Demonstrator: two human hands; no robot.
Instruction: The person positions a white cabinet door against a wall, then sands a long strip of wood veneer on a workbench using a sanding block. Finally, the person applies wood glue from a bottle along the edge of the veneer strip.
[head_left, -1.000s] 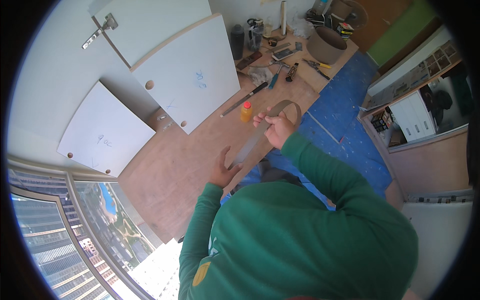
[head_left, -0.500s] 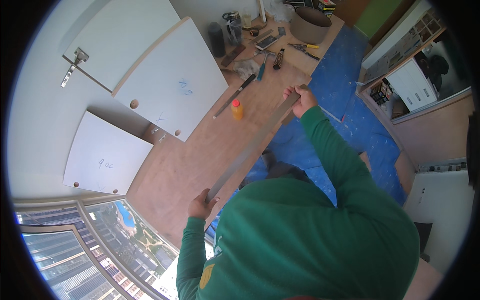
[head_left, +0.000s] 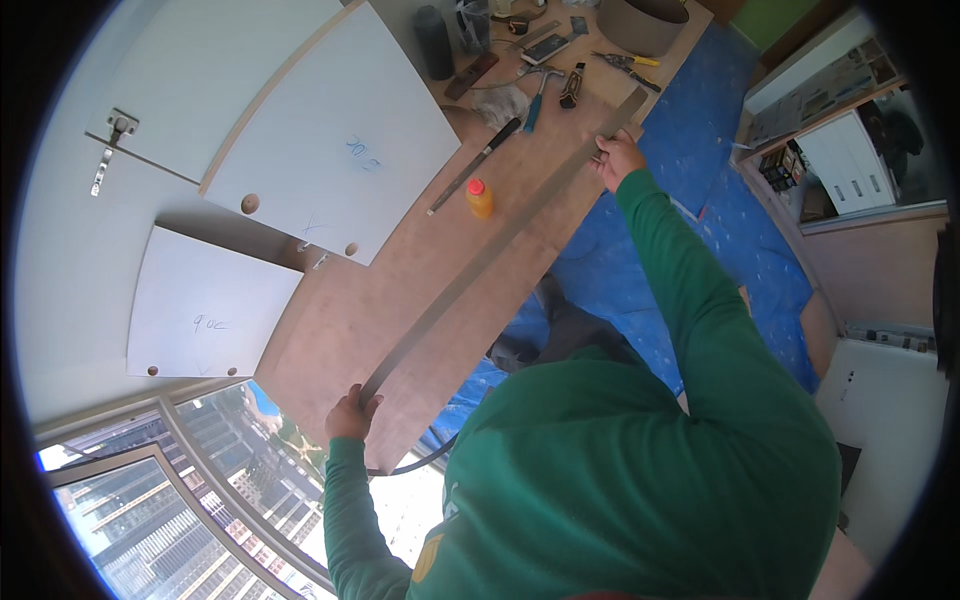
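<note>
A long, thin grey-brown strip [head_left: 480, 265] like edge banding stretches diagonally over the wooden worktop [head_left: 330, 330]. My left hand [head_left: 350, 412] pinches it near the window end. At the far end my right hand [head_left: 618, 158] grips the strip between thumb and fingers, and a short length runs on past it. A dark curved band [head_left: 425, 460] hangs off the worktop's edge near my left forearm; whether it belongs to the same strip I cannot tell. Beyond the strip stands a small orange bottle [head_left: 481, 203] with a red cap, touched by neither hand.
A file with a black handle [head_left: 475, 165], a hammer [head_left: 538, 95], a utility knife [head_left: 572, 86] and yellow-handled snips [head_left: 628, 68] lie farther back, near a wide grey-brown roll [head_left: 645, 22]. White panels [head_left: 340, 140] stand at the left. Blue sheeting [head_left: 690, 150] covers the floor.
My hands have moved farther apart, the left toward the window. More of the strip spans between them, and its far end now sticks out beyond my right hand. The view has shifted somewhat.
</note>
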